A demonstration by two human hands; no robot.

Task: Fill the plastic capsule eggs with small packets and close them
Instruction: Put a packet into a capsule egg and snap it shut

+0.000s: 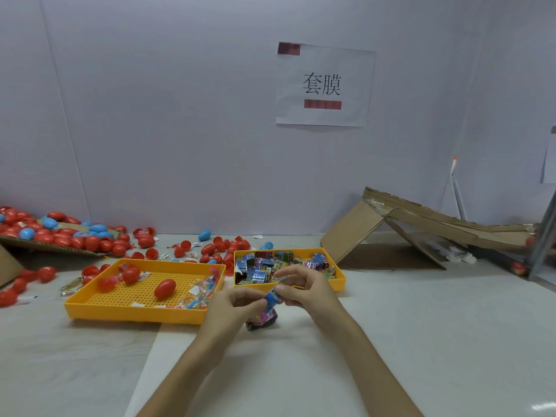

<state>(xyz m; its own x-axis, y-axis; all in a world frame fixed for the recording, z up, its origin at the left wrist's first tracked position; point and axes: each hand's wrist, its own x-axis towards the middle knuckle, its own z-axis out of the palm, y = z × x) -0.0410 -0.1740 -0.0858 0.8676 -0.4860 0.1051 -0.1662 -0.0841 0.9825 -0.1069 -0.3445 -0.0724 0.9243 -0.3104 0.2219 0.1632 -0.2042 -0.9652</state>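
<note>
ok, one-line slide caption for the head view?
Both hands pinch a blue packet in front of two yellow trays, with red and blue capsule eggs scattered behind.

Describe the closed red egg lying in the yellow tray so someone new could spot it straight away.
Find the wide yellow perforated plastic tray left of the hands. Near the middle of its floor lies one closed red plastic capsule egg, tilted, apart from the walls. The other red pieces there crowd the far left corner; this one sits alone and looks largest.

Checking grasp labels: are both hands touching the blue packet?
Touching. Head view shows the left hand and right hand both pinching the blue packet between their fingertips, above the table.
</note>
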